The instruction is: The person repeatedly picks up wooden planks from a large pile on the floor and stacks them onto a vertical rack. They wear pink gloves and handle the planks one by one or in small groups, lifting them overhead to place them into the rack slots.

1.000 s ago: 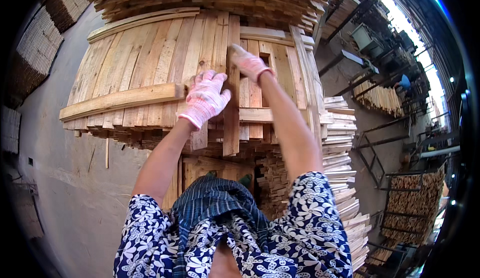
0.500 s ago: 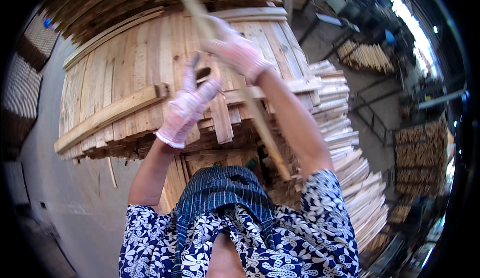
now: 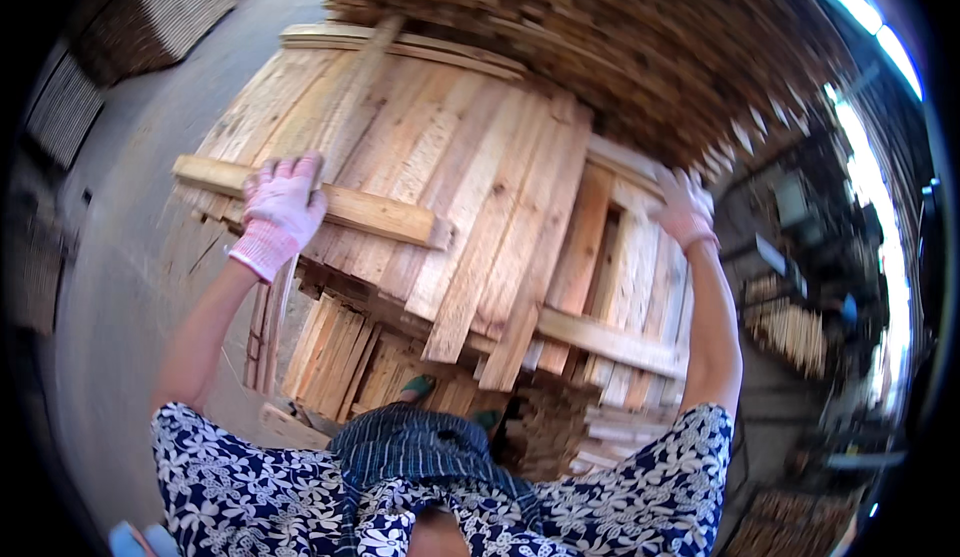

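Note:
My left hand (image 3: 281, 205), in a pale pink knit glove, is closed at the near end of a long narrow wooden strip (image 3: 362, 99), which slants across a layer of planks (image 3: 452, 192). Under its palm a thicker crosswise batten (image 3: 385, 215) lies on the planks. My right hand (image 3: 685, 207), gloved the same way, reaches to the far right, its fingers extended and slightly blurred. It is beside the end of another batten (image 3: 622, 164) on the right-hand planks; whether it presses on that batten cannot be made out.
A tall timber stack (image 3: 570, 27) rises behind the planks. A gap (image 3: 606, 257) shows between boards on the right, near a front batten (image 3: 610, 343). Green footwear (image 3: 420, 387) shows below, beside stacked boards (image 3: 330, 352). More wood piles (image 3: 790, 327) and metal frames stand at right.
The long strip has gone from my right hand to the left side of the planks, at my left hand. My hands have spread wide apart, and the view has turned.

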`<state>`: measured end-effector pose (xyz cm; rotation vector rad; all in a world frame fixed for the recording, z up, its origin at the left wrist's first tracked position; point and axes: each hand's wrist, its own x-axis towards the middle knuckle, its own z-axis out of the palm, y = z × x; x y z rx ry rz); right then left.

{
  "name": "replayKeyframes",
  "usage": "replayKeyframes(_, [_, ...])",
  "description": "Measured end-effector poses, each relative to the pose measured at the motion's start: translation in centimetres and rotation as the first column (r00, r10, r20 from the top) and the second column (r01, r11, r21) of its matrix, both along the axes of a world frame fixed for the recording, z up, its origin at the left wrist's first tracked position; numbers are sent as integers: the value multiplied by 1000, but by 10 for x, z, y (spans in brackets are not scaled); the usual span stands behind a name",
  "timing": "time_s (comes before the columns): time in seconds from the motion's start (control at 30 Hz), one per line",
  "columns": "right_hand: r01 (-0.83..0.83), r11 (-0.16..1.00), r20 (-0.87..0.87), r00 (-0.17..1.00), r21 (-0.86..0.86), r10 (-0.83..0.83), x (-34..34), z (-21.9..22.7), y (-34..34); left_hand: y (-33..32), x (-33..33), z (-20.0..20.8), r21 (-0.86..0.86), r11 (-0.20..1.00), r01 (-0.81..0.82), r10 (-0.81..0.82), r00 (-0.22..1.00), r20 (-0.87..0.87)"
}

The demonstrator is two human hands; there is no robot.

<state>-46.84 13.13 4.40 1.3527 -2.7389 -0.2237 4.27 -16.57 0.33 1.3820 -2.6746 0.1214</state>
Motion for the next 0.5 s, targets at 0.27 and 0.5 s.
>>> replayKeyframes(0.27, [126,985,46,990,118,-132,-87,-34,19,37,-29,55,58,997,-45,52,993,-108])
replayKeyframes(0.5, [-12,1000,-22,1000,-14,12,-161,-70,55,95,-80,97,-31,844,536,-502,768,-398])
